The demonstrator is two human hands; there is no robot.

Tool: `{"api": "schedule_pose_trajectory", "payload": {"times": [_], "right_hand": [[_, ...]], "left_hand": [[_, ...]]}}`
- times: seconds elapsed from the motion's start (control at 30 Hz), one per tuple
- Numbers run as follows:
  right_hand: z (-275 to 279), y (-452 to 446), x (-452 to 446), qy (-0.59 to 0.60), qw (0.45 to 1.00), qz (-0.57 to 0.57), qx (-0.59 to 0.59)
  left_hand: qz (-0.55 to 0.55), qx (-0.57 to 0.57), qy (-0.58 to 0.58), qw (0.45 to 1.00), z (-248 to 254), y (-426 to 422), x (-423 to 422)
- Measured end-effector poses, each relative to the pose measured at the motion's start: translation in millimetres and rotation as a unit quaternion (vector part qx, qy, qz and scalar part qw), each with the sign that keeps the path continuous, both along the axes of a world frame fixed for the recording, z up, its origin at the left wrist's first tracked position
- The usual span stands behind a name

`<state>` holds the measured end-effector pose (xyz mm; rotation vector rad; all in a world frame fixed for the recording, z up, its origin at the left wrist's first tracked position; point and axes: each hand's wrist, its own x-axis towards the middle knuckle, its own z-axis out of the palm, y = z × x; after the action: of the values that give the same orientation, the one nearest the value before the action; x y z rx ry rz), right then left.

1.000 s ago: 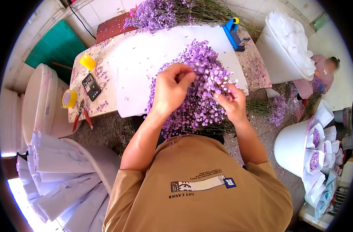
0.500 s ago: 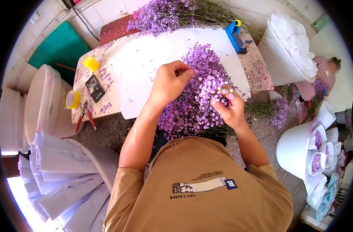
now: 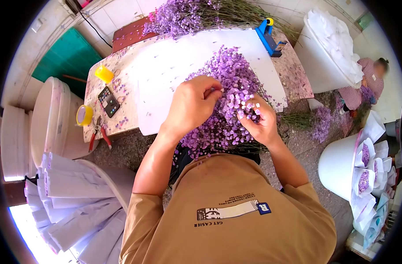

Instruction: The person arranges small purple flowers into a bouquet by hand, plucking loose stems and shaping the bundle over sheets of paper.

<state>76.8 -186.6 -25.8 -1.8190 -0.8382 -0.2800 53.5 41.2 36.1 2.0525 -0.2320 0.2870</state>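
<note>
A big bunch of small purple flowers, like baby's breath, lies over the near edge of the table in front of my body. My left hand is closed in a pinch above the bunch's left side; a tiny pale bit shows at the fingertips, too small to name. On the right, my right hand has its fingers curled around a sprig of paler purple flowers, stems hidden in the bunch. Beneath the bunch, white paper sheets cover the tabletop.
On the table are a phone, yellow tape rolls, red-handled pliers, a blue tape dispenser and more purple flowers. Tubs hold white-wrapped bunches left and right. Another person sits at far right.
My left hand has shifted slightly right and down, its fingertips now closer to my right hand. My right hand stays at the sprig, its fingers slightly shifted. The view has moved a little.
</note>
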Motion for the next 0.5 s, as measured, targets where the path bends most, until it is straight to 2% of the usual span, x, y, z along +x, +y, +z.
{"api": "schedule_pose_trajectory", "payload": {"times": [0.1,0.17,0.2,0.27,0.3,0.33,0.4,0.43,0.47,0.5], "right_hand": [[-3.8,-2.0,1.2,0.004,1.0,-0.011,-0.008],[-5.3,-2.9,2.3,-0.007,1.0,-0.015,-0.014],[-5.9,-3.0,2.5,-0.019,0.999,-0.018,-0.021],[-4.9,-2.3,0.3,-0.018,1.0,-0.017,-0.019],[-4.4,-1.9,-0.1,-0.017,1.0,-0.015,-0.018],[-5.2,-1.6,0.2,-0.017,1.0,-0.015,-0.017],[-7.3,-0.4,-0.1,-0.019,1.0,-0.007,-0.001],[-6.0,0.0,-1.4,-0.018,1.0,-0.006,0.0],[-3.5,0.4,-2.8,-0.016,1.0,-0.008,-0.013],[-1.0,1.4,-3.9,-0.014,1.0,-0.01,-0.026]], "left_hand": [[0.016,-0.012,-0.055,0.998,-7.4,0.2,2.6],[-0.016,-0.121,-0.023,0.992,-7.8,0.8,-3.2],[-0.016,-0.121,-0.021,0.992,-8.9,1.5,-5.1],[0.008,-0.337,0.09,0.937,-12.1,5.1,-7.1],[-0.005,-0.394,0.121,0.911,-12.6,12.6,-7.9],[-0.005,-0.394,0.121,0.911,-12.2,20.1,-6.9],[-0.117,-0.618,0.148,0.764,-7.0,30.4,-1.7],[-0.073,-0.579,0.16,0.796,-2.7,30.6,-0.2],[-0.071,-0.578,0.158,0.797,2.6,29.7,0.5],[-0.044,-0.525,0.188,0.829,7.1,28.6,0.9]]}}
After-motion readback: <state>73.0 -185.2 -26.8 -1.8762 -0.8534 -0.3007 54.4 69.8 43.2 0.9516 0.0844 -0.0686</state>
